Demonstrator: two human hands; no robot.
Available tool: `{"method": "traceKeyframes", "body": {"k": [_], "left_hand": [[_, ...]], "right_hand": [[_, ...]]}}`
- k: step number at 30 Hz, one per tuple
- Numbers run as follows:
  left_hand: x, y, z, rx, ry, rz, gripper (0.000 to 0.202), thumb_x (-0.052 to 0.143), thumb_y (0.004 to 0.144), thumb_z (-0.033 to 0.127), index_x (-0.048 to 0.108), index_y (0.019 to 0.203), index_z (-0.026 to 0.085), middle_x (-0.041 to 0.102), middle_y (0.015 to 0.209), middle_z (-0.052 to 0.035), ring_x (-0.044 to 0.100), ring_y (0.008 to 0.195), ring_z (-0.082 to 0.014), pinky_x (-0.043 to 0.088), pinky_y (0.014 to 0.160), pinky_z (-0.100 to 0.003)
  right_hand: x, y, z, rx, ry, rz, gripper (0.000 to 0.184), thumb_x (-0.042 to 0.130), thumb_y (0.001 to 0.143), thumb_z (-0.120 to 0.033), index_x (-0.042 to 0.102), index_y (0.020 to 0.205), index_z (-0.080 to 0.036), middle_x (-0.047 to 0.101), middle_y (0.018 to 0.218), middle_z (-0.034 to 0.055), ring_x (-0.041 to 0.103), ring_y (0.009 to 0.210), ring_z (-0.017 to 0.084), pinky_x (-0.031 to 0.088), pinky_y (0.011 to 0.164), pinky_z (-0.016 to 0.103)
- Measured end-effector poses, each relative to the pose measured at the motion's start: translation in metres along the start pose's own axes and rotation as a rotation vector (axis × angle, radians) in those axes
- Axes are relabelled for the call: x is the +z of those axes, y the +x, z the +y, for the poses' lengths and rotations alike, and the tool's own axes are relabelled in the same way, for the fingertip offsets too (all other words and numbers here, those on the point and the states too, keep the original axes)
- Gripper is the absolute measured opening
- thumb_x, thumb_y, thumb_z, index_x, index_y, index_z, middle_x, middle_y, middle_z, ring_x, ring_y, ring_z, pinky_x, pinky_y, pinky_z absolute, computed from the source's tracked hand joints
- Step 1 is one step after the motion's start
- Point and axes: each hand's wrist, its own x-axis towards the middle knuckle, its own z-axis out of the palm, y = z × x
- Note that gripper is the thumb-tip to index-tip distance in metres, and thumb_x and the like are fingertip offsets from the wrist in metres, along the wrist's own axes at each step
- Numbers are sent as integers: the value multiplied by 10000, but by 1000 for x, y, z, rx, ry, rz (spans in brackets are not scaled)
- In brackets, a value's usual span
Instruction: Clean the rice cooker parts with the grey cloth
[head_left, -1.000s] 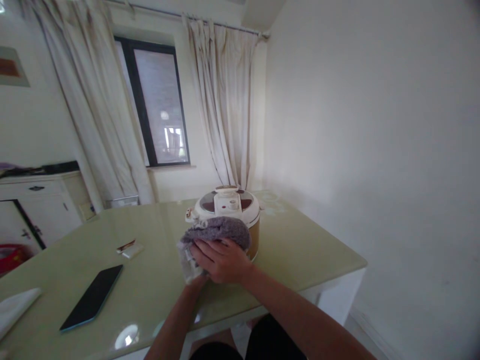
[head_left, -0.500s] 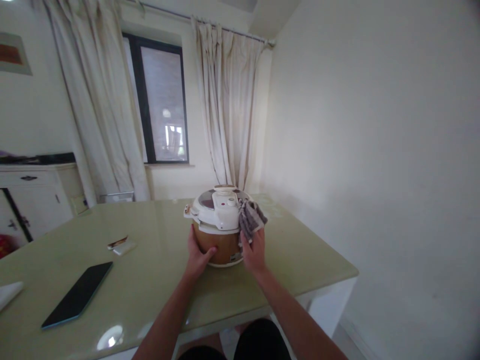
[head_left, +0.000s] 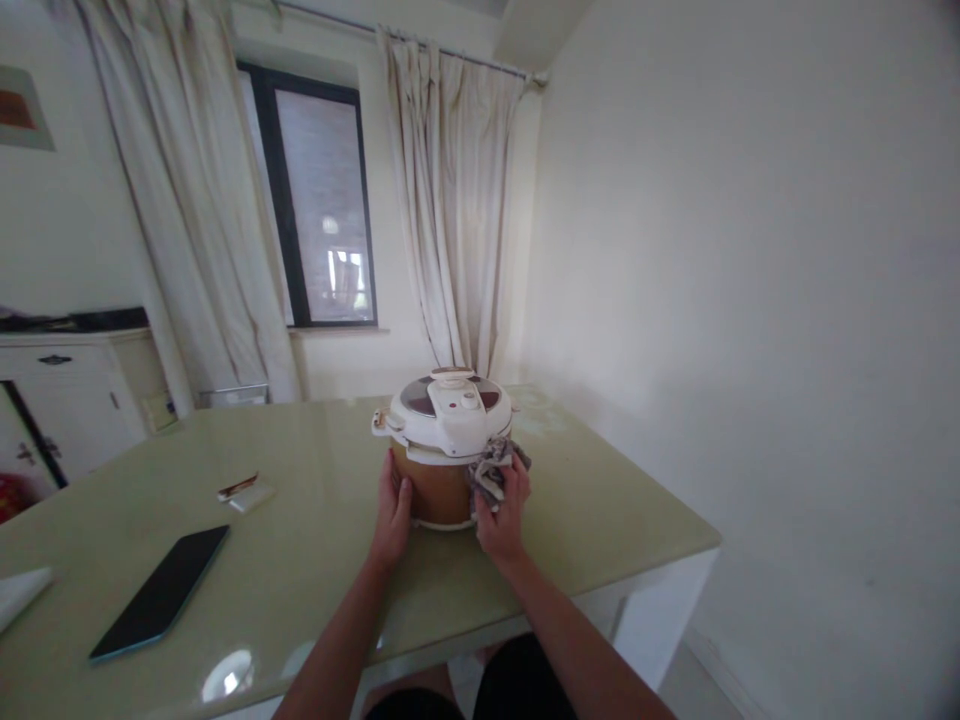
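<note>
An electric pressure cooker with a white lid and a golden-brown body stands upright on the table. Against the left side of its body is my left hand, thumb toward the front, holding it; the tips of the fingers are partly hidden. In my right hand a bunched grey-and-white cloth is pressed to the lower right front of the cooker, just under the lid rim. The cloth covers part of the body there.
The glossy green table carries a dark tablet on the left, with small packets behind it. A white object lies at the left edge. A white wall rises on the right; a window and curtains are behind.
My right hand has brought the cloth down and left, from beside the lid onto the front of the body. My left thumb has drawn back toward the left side of the cooker.
</note>
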Motion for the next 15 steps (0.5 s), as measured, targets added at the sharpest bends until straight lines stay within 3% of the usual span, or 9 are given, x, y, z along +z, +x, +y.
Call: {"method": "traceKeyframes", "body": {"k": [3,5,7,9,11,15], "left_hand": [[1,0,-3,41,67,-8,785,488,1034,568,216,1690,231,182,1777,-98,161,1640,-241,113,1347,-445],[1,0,-6,60,115,-17,781,485,1037,563,223,1686,217,197,1772,-110,162,1640,-237,109,1347,-447],[2,0,-10,68,156,-12,774,469,1040,569,234,1683,208,209,1767,-118,162,1640,-235,104,1347,-446],[2,1,-13,59,175,3,770,445,1039,593,250,1680,213,217,1765,-113,155,1641,-236,91,1348,-447],[3,1,-15,42,164,12,764,396,1042,624,262,1678,222,217,1767,-102,143,1644,-234,80,1348,-446],[2,1,-15,6,50,22,780,280,1043,670,273,1676,215,205,1770,-108,165,1640,-240,108,1344,-454]], "right_hand": [[13,12,10,292,105,71,541,393,1024,-492,483,1449,-170,572,1429,227,540,1391,337,453,1118,621],[17,19,17,508,189,50,598,328,1038,-553,504,1442,-148,627,1386,236,586,1359,335,480,1100,612],[19,20,20,634,232,5,638,309,1039,-595,528,1427,-138,651,1376,243,613,1336,339,503,1081,603],[19,11,15,611,186,-17,654,357,1029,-610,539,1427,-123,648,1381,259,611,1336,359,501,1081,609],[19,-6,2,470,67,-40,659,445,1012,-575,527,1451,-89,599,1432,293,548,1398,394,450,1123,640],[19,-38,-32,144,-201,-180,690,601,939,-366,461,1543,-60,333,1651,312,242,1578,459,287,1206,711]]}}
